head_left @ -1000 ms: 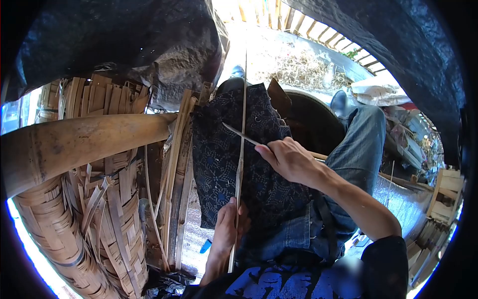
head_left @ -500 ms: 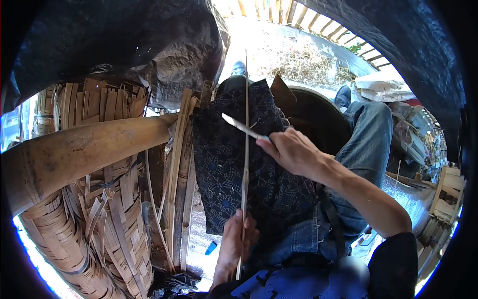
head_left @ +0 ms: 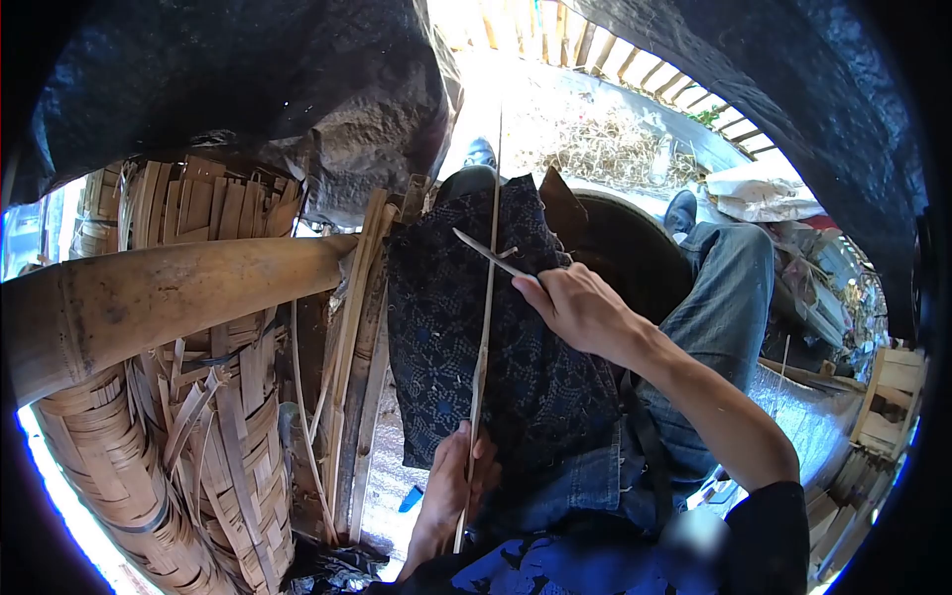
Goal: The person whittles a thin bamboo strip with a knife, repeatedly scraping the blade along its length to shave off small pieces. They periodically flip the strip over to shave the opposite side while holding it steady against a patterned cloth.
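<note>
One long, thin strip [head_left: 492, 307] is running lengthwise over the dark patterned cloth [head_left: 431, 337], which is covering the person's lap and serving as the landmark here. At the cloth's near end, the left hand [head_left: 451, 478] is gripping the strip, its fingers curling round it and its thumb lying along it. Over the cloth's right half, the right hand [head_left: 587, 309] is clenching a knife [head_left: 486, 250], its handle hiding inside the fist. The blade is slanting toward the cloth's far left and crossing the strip; whether its edge is touching is hard to tell. Left of the cloth, split bamboo pieces [head_left: 355, 327] are standing close by, and a thick bamboo pole [head_left: 188, 297] is reaching toward them above woven bamboo [head_left: 119, 476]. A small blue object [head_left: 411, 498] is lying just beyond the cloth's near left corner. Right of the cloth, a denim-clad leg [head_left: 729, 288] is bending beside a dark, round-rimmed hollow [head_left: 635, 248], while dry straw [head_left: 605, 144] is lying past the cloth's far end.
</note>
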Available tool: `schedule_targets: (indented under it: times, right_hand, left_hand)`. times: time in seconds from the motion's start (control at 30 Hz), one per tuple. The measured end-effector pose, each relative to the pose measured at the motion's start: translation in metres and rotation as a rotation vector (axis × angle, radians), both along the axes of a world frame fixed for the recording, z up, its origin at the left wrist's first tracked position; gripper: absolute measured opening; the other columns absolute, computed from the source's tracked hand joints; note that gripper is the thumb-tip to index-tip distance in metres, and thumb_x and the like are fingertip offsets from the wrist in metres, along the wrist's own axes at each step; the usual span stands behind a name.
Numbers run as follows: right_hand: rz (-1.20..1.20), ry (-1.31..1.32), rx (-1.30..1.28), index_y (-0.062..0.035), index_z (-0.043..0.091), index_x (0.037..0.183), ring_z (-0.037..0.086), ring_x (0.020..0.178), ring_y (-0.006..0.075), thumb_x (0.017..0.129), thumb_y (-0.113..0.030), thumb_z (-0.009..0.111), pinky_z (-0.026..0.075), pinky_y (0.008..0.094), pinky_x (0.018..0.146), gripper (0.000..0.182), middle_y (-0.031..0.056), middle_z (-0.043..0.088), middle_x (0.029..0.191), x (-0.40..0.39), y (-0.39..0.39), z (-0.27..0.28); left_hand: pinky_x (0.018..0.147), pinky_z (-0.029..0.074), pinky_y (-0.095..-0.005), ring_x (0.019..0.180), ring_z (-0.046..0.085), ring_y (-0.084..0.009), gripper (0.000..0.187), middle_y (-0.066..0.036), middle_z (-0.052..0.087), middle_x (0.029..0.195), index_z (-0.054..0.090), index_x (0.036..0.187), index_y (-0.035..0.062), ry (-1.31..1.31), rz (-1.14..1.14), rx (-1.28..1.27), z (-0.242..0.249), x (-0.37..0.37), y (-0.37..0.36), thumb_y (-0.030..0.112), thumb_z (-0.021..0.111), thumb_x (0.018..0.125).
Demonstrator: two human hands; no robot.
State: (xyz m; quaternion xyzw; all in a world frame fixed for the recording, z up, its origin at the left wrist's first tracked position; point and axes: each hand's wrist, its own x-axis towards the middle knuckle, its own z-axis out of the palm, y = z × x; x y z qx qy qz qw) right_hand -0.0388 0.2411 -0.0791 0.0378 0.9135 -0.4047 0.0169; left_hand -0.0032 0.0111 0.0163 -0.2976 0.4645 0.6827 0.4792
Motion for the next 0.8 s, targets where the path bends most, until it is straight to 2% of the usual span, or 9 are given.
schedule_targets:
  times: [0.33, 0.43, 0.5, 0.57, 0.6, 0.63, 0.7, 0.77, 0.8]
  right_hand:
    - [0.116, -0.170, -0.024, -0.0027, 0.049, 0.053, 0.050, 0.034, 0.0268, 0.098, -0.037, 0.041, 0.041, 0.0395, 0.037, 0.058, 0.0132, 0.047, 0.041, -0.015, 0.004, 0.003]
    - [0.016, -0.176, 0.047, -0.0034, 0.049, 0.052, 0.050, 0.034, 0.0260, 0.098, -0.036, 0.042, 0.042, 0.0397, 0.038, 0.057, 0.0124, 0.047, 0.041, -0.028, 0.010, -0.007]
    - [0.036, -0.046, 0.123, -0.0032, 0.048, 0.052, 0.048, 0.033, 0.0243, 0.098, -0.033, 0.043, 0.040, 0.0382, 0.036, 0.055, 0.0132, 0.047, 0.041, -0.036, 0.014, -0.016]
    - [0.086, -0.085, 0.075, -0.0024, 0.048, 0.052, 0.048, 0.033, 0.0247, 0.098, -0.031, 0.044, 0.039, 0.0381, 0.036, 0.054, 0.0152, 0.047, 0.042, -0.043, 0.018, -0.014]
    - [0.075, -0.135, 0.049, -0.0015, 0.046, 0.052, 0.048, 0.036, 0.0322, 0.095, -0.023, 0.050, 0.031, 0.0416, 0.038, 0.048, 0.0204, 0.044, 0.046, -0.045, 0.017, -0.012]
    - [0.074, -0.127, 0.063, -0.0015, 0.046, 0.052, 0.048, 0.036, 0.0322, 0.095, -0.023, 0.050, 0.031, 0.0416, 0.038, 0.048, 0.0204, 0.044, 0.046, -0.047, 0.019, -0.014]
    - [0.050, -0.156, 0.013, -0.0014, 0.045, 0.052, 0.045, 0.034, 0.0311, 0.096, -0.024, 0.048, 0.030, 0.0411, 0.037, 0.050, 0.0199, 0.044, 0.045, -0.053, 0.022, -0.024]
    - [0.067, -0.207, 0.035, -0.0008, 0.046, 0.052, 0.040, 0.031, 0.0228, 0.099, -0.027, 0.043, 0.031, 0.0396, 0.036, 0.053, 0.0165, 0.040, 0.040, -0.068, 0.032, -0.019]
    - [0.056, -0.207, 0.030, -0.0002, 0.047, 0.053, 0.040, 0.031, 0.0215, 0.099, -0.028, 0.042, 0.032, 0.0388, 0.036, 0.054, 0.0154, 0.041, 0.040, -0.076, 0.035, -0.020]
  left_hand:
    - [0.036, 0.022, -0.0211, 0.035, 0.024, -0.0068, 0.036, 0.004, 0.030, 0.046, 0.042, 0.075, 0.0138, -0.031, 0.032, 0.001, 0.007, 0.009, -0.008, 0.041, 0.036, 0.098]
    - [0.036, 0.021, -0.0212, 0.034, 0.023, -0.0069, 0.037, 0.003, 0.030, 0.045, 0.042, 0.075, 0.0139, -0.047, 0.029, -0.016, 0.014, 0.022, -0.017, 0.041, 0.036, 0.098]
    - [0.036, 0.021, -0.0213, 0.034, 0.023, -0.0071, 0.037, 0.003, 0.030, 0.045, 0.042, 0.074, 0.0140, -0.062, 0.023, -0.014, 0.019, 0.024, -0.023, 0.042, 0.036, 0.098]
    - [0.039, 0.021, -0.0215, 0.038, 0.026, -0.0073, 0.039, 0.002, 0.031, 0.050, 0.041, 0.075, 0.0116, -0.102, 0.042, 0.015, 0.024, 0.026, -0.026, 0.040, 0.032, 0.100]
    - [0.039, 0.021, -0.0215, 0.038, 0.026, -0.0073, 0.039, 0.002, 0.031, 0.050, 0.041, 0.075, 0.0116, -0.096, 0.042, 0.026, 0.025, 0.026, -0.026, 0.040, 0.032, 0.100]
    - [0.037, 0.022, -0.0219, 0.036, 0.026, -0.0075, 0.038, 0.003, 0.031, 0.047, 0.041, 0.073, 0.0126, -0.103, 0.036, -0.009, 0.026, 0.027, -0.026, 0.041, 0.034, 0.099]
    - [0.036, 0.022, -0.0223, 0.034, 0.026, -0.0077, 0.038, 0.003, 0.032, 0.044, 0.041, 0.072, 0.0136, -0.100, 0.033, -0.030, 0.024, 0.034, -0.033, 0.041, 0.036, 0.098]
    - [0.038, 0.024, -0.0223, 0.039, 0.027, -0.0083, 0.037, 0.003, 0.029, 0.051, 0.041, 0.076, 0.0120, -0.142, 0.065, 0.056, 0.018, 0.051, -0.049, 0.039, 0.032, 0.100]
    - [0.034, 0.027, -0.0232, 0.037, 0.038, -0.0095, 0.033, 0.002, 0.046, 0.053, 0.047, 0.077, 0.0162, -0.123, 0.136, -0.039, 0.021, 0.062, -0.049, 0.040, 0.036, 0.097]
